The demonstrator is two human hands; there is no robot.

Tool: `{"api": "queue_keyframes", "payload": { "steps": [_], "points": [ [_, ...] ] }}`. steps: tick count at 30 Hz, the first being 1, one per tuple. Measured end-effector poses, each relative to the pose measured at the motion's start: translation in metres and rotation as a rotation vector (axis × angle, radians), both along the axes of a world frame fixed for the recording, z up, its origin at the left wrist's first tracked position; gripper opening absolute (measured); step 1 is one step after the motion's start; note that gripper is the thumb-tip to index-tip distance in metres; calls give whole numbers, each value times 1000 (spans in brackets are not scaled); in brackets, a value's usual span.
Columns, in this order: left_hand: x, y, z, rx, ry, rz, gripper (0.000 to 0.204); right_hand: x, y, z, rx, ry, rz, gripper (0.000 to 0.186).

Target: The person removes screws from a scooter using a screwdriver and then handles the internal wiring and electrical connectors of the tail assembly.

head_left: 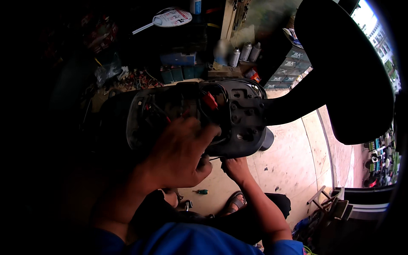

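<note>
A dark scooter body (248, 114) stretches across the middle, with an uncovered wiring compartment showing a red connector (209, 100). Over the near edge of this compartment reaches my left hand (180, 155), its index finger and thumb apart and its other fingers bent toward the inside. I see nothing held in it, though the palm side is hidden. Just below the body's near edge, my right hand (236, 167) is closed. A thin dark strand or rod shows at its fingertips; what the hand grips is too dark to make out.
A black backrest (361, 72) rises at the right on a curved arm. Behind the scooter stand spray cans (245, 52), stacked grey batteries (293, 63) and a hand fan (172, 18). A green-handled screwdriver (203, 191) lies on the floor. A wooden stool (325, 199) stands lower right.
</note>
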State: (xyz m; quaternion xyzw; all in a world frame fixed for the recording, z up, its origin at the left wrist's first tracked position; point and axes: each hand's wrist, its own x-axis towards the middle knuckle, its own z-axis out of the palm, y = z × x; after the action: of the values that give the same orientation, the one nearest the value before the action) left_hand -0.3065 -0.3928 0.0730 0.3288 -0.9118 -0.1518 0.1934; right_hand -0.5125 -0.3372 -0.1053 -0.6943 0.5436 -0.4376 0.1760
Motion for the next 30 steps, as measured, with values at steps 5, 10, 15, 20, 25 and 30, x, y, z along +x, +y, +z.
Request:
{"api": "queue_keyframes", "payload": {
  "steps": [5,10,15,20,25,30],
  "points": [
    [-1,-4,4,74,-73,38,56,7,14,45,520,-767,48,20],
    [-4,-7,-5,-64,-60,4,53,-3,25,62,717,-665,68,19],
    [-4,-8,-4,-16,-106,9,58,23,16,63,551,-858,102,34],
    [-6,-8,-4,1,-89,9,58,27,8,33,294,-694,34,26],
    [-5,-10,-3,19,-96,8,61,26,3,21,155,-488,2,26],
    [-5,-11,-1,4,-96,22,62,26,6,57,371,-670,61,26]
  ]
}}
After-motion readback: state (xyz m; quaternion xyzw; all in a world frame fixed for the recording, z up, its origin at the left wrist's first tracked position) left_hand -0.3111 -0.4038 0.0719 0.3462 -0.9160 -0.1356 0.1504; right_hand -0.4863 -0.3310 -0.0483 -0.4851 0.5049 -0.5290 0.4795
